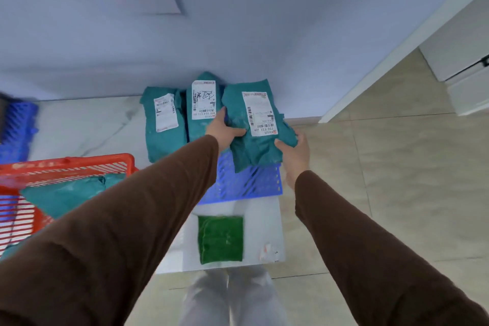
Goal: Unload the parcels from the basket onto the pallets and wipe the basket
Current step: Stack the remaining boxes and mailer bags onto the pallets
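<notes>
Now both hands grasp one teal parcel (260,124) over the blue pallet (246,182): left hand (225,131) at its left edge, right hand (296,151) at its right. Two more parcels (182,114) lie beside it; another sits in the red basket (66,167).

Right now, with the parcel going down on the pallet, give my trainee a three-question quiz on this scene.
1. True or false: the red basket is already empty.
2. How many teal parcels with white labels are at the blue pallet, counting the one in hand?
3. Multiple choice: the green cloth is (A) in the basket, (B) on the white board nearer the person than the pallet, (C) in the left hand.

Key
1. False: a teal parcel still lies in it.
2. Three: the left parcel, the middle parcel, and the right parcel in the grip of both the left hand and the right hand.
3. B.
</notes>
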The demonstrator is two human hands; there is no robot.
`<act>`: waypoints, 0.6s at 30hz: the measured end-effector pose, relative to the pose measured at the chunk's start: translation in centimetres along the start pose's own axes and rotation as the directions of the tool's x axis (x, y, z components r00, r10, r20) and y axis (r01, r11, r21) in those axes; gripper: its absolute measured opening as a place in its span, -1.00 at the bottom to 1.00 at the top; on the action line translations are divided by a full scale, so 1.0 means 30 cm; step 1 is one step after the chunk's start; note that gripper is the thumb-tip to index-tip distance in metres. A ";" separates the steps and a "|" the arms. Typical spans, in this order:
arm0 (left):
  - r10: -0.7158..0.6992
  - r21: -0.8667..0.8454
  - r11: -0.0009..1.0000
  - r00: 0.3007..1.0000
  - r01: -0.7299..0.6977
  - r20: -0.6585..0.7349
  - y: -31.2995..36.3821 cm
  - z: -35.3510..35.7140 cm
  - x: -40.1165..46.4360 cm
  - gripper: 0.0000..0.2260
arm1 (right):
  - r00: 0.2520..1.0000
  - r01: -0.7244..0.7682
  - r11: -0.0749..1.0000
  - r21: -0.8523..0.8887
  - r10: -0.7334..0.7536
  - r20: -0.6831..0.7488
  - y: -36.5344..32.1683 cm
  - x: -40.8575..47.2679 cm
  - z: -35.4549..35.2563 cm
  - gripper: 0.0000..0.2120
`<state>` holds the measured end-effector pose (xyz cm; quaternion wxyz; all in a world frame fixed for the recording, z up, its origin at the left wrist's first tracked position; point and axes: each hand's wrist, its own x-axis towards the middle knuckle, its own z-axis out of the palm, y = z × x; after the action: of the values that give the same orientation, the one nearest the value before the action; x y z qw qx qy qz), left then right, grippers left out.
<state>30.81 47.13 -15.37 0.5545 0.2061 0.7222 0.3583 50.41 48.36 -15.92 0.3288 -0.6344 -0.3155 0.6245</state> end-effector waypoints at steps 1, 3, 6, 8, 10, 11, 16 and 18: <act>0.010 0.023 1.000 1.000 -0.010 0.006 0.004 0.011 0.034 -0.01 | 1.000 0.017 0.999 -0.032 -0.017 0.009 0.007 0.037 0.000 -0.57; 0.026 0.072 0.997 1.000 -0.026 -0.001 0.020 0.032 0.089 -0.08 | 0.998 0.055 0.991 -0.118 -0.051 0.036 0.029 0.116 0.006 -0.55; 0.070 0.220 0.974 0.996 -0.056 -0.053 0.033 0.046 0.164 -0.12 | 0.995 0.094 0.973 -0.213 -0.083 0.060 0.056 0.214 0.027 -0.56; 0.116 0.364 0.928 0.989 -0.075 -0.094 0.025 0.047 0.203 -0.12 | 0.992 0.109 0.967 -0.230 -0.092 0.084 0.078 0.264 0.044 -0.54; 0.163 0.521 0.850 0.978 -0.071 -0.133 0.008 0.047 0.237 -0.14 | 0.989 0.116 0.958 -0.263 -0.085 0.125 0.112 0.314 0.065 -0.48; 0.192 0.595 0.800 0.971 -0.071 -0.142 -0.002 0.048 0.249 -0.16 | 0.986 0.111 0.951 -0.289 -0.069 0.154 0.131 0.334 0.073 -0.44; 0.232 0.763 0.645 0.963 -0.045 -0.139 -0.047 0.067 0.286 -0.22 | 0.963 0.084 0.925 -0.371 0.020 0.268 0.209 0.407 0.091 -0.28; 0.224 0.747 0.664 0.963 -0.038 -0.150 -0.053 0.075 0.283 -0.25 | 0.958 0.078 0.912 -0.402 0.042 0.282 0.214 0.408 0.091 -0.26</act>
<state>30.56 52.65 -22.40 0.3096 0.4213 0.8470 0.0964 47.88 54.59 -28.30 0.1457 -0.5895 -0.4888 0.6264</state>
